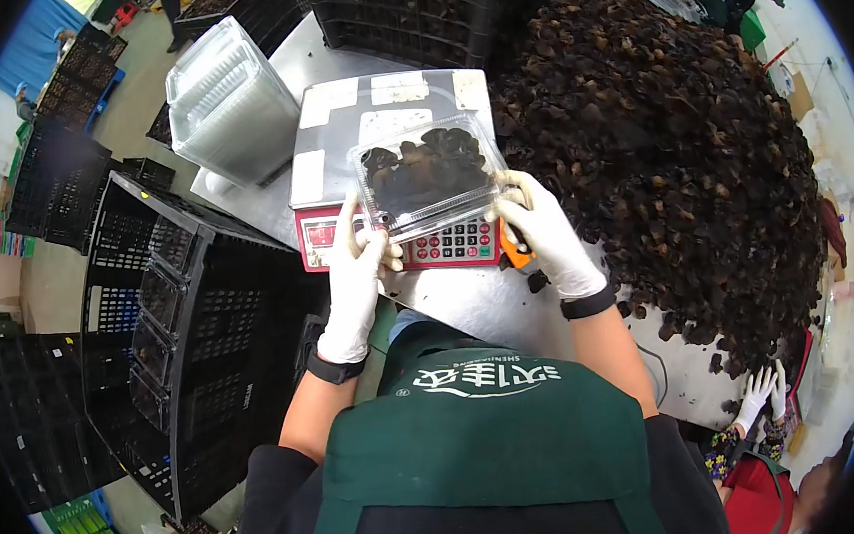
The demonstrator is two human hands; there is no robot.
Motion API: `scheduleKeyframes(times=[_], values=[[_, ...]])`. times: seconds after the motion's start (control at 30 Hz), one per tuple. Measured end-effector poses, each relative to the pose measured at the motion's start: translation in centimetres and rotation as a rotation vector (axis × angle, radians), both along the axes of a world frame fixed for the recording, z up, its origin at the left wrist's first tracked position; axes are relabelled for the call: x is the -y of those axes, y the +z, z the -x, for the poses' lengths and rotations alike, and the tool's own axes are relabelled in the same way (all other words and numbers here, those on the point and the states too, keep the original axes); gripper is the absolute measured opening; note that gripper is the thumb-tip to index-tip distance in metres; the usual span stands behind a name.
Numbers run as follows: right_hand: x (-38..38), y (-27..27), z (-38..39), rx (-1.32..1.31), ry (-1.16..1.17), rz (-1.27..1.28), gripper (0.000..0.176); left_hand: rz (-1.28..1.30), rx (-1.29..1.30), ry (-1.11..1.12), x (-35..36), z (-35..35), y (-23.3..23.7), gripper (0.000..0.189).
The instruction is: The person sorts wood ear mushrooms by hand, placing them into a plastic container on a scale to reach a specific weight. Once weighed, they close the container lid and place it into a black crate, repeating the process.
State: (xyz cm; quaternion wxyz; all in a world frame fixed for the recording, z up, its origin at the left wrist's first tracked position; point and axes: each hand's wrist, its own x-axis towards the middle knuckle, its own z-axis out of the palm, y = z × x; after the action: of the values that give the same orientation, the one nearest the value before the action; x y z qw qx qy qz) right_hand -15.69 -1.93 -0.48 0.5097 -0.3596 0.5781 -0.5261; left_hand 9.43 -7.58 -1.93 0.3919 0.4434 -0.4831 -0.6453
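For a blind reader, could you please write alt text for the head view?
The gloved left hand and gloved right hand hold a clear box of dark pieces over a scale; a dark heap lies right, stacked containers upper left.

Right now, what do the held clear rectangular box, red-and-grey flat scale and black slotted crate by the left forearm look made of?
Clear box: thin glossy plastic; see-through walls, bright glare.
Scale: red housing probably satin plastic, smooth and evenly coloured; grey pan could be metal or plastic.
Black crate: likely matte rigid plastic; repeated slots look moulded.
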Motion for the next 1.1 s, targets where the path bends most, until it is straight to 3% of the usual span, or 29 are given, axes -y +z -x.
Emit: scheduleKeyframes(times=[0.07, 0.2, 0.33, 0.47, 0.5, 0.63, 0.8, 0.97, 1.1], values=[[-0.3, 0.5, 1.3, 0.204, 0.089, -0.042, 0.038, -0.028, -0.016, 0.001, 0.1, 0.0, 0.1, 0.068], [0.0, 0.4, 0.5, 0.069, 0.008, -0.041, 0.029, -0.009, -0.008, -0.026, 0.1, -0.1, -0.1, 0.066], [0.3, -0.4, 0.5, 0.045, 0.075, 0.035, 0.030, -0.009, 0.065, -0.017, 0.3, -0.3, 0.7, 0.062], [-0.4, -1.3, 1.3, 0.158, 0.087, 0.028, 0.032, 0.048, 0.002, -0.030, -0.2, -0.2, 0.4, 0.060], [-0.5, -1.1, 0.6, 0.118, 0.025, 0.087, 0.031, -0.019, -0.197, -0.010, -0.6, 0.1, 0.3, 0.063], [-1.4, -0.2, -0.8, 0.205, 0.059, 0.044, 0.029, 0.018, -0.175, 0.065, -2.9, -1.0, 1.6, 0.067], [-3.0, 3.0, -4.2, 0.251, 0.128, 0.118, 0.035, 0.041, -0.095, 0.092, -6.7, -4.6, 9.2, 0.065], [-2.6, 6.0, -8.6, 0.219, 0.485, 0.204, 0.044, 0.144, -0.018, 0.283, -5.9, -15.4, 16.8, 0.060], [-0.4, 7.3, -11.2, 0.054, 0.461, 0.157, 0.035, 0.230, -0.063, 0.431, -1.9, -28.8, 18.2, 0.056]])
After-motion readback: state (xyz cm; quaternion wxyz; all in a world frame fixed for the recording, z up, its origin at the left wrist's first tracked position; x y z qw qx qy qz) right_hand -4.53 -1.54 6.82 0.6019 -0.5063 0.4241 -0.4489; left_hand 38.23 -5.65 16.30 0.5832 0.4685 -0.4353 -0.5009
